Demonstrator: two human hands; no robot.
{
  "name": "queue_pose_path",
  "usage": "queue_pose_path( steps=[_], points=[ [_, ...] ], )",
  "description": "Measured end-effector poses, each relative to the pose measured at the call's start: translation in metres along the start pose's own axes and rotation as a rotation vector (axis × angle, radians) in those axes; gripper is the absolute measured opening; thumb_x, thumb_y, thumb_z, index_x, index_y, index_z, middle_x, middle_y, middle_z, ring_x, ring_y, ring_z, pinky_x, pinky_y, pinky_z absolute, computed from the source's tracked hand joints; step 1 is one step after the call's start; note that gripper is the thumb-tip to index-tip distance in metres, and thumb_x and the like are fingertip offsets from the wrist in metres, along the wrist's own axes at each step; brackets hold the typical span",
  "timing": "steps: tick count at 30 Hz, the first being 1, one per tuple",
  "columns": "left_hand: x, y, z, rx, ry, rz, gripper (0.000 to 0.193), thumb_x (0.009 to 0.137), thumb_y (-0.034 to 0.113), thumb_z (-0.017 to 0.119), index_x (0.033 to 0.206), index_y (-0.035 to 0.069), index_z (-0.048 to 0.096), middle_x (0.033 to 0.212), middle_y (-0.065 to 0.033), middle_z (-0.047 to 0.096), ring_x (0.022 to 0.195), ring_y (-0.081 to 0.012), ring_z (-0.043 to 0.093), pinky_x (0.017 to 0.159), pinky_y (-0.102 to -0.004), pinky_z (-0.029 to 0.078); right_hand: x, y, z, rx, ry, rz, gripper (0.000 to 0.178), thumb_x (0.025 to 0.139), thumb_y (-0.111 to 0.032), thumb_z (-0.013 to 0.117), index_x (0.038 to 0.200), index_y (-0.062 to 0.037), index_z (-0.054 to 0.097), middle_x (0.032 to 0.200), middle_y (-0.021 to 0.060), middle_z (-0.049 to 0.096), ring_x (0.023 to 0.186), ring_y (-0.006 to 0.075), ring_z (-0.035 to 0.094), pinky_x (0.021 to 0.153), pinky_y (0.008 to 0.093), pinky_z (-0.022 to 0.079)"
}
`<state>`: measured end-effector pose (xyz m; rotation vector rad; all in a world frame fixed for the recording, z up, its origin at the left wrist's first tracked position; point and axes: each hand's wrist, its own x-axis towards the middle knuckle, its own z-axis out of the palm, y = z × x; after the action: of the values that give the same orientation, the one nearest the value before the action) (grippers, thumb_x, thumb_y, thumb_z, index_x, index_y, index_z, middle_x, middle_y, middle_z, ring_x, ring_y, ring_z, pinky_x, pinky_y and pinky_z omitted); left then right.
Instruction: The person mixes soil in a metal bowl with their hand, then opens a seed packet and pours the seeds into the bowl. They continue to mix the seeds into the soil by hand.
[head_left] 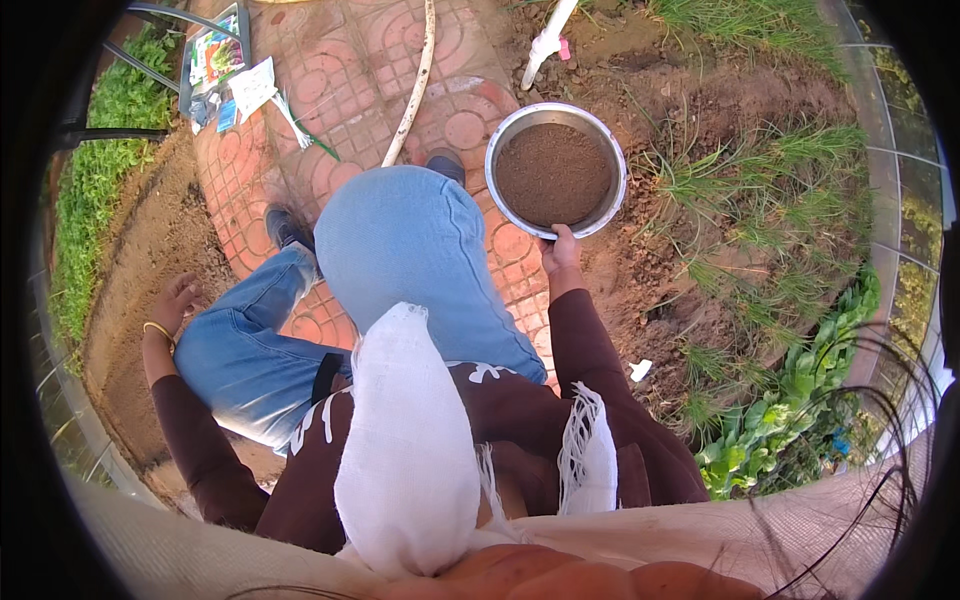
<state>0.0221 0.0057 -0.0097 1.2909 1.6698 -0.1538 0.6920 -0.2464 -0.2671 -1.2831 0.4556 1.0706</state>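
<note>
My right hand (pixel 562 250) grips the near rim of a round metal bowl (pixel 620 165), thumb over the edge. Fine brown soil (pixel 553 175) fills much of the bowl, which is held out over the border between the paving and the dirt. Off to the left, beside my bent knee in jeans, my left hand (pixel 180 298) is empty with loosely parted fingers. It hovers over or rests near the bare brown ground (pixel 145 240); contact cannot be made out. A yellow bangle circles that wrist.
Red patterned paving (pixel 330 90) runs ahead. A pale hose (pixel 415 85) and a white pipe (pixel 548 45) lie beyond the bowl. Seed packets (pixel 215 60) and a white tag-like piece (pixel 253 88) are at far left. Grassy shoots (pixel 790 240) and leafy plants (pixel 780 420) grow at right.
</note>
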Motion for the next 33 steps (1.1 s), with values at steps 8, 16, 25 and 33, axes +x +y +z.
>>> queue_pose_path(
  steps=[8, 16, 25, 33],
  points=[
    [0.006, -0.032, -0.011, -0.068, -0.002, -0.005, 0.046, 0.094, 0.023, 0.054, 0.134, 0.002, 0.048, 0.1, -0.0054, 0.065, 0.083, -0.0116, 0.06, 0.072, -0.0264, 0.048, -0.019, 0.022, -0.014, 0.069, -0.024, 0.062, 0.032, 0.083, -0.003, 0.051, 0.115, 0.0017, 0.05, 0.115, 0.0121, 0.058, 0.097, 0.0261, 0.06, 0.081, 0.0411, 0.051],
    [0.004, -0.025, -0.001, -0.048, 0.001, -0.04, 0.047, 0.093, 0.024, 0.056, 0.133, 0.001, 0.048, 0.095, -0.0034, 0.064, 0.079, -0.0113, 0.059, 0.067, -0.0265, 0.047, 0.015, 0.044, -0.006, 0.225, -0.076, 0.068, 0.022, 0.084, -0.006, 0.052, 0.106, -0.0025, 0.054, 0.093, 0.0082, 0.064, 0.081, 0.0226, 0.064, 0.066, 0.0347, 0.056],
    [0.005, -0.057, -0.018, -0.187, -0.038, -0.155, 0.047, 0.095, 0.028, 0.054, 0.136, 0.005, 0.045, 0.093, -0.0008, 0.061, 0.079, -0.0099, 0.058, 0.066, -0.0239, 0.045, 0.027, 0.084, -0.048, 0.021, -0.019, 0.134, 0.037, 0.092, -0.019, 0.055, 0.124, -0.0024, 0.046, 0.113, 0.0144, 0.06, 0.094, 0.0296, 0.064, 0.078, 0.0412, 0.055],
    [-0.001, -0.08, -0.018, -0.188, -0.015, -0.183, 0.048, 0.095, 0.029, 0.054, 0.136, 0.006, 0.045, 0.098, -0.001, 0.062, 0.082, -0.0092, 0.058, 0.068, -0.0225, 0.045, -0.015, 0.011, -0.028, -1.666, 0.023, -0.344, 0.039, 0.085, -0.038, 0.064, 0.077, 0.0006, 0.066, 0.069, 0.0159, 0.065, 0.071, 0.0294, 0.066, 0.066, 0.0415, 0.05]
  ],
)
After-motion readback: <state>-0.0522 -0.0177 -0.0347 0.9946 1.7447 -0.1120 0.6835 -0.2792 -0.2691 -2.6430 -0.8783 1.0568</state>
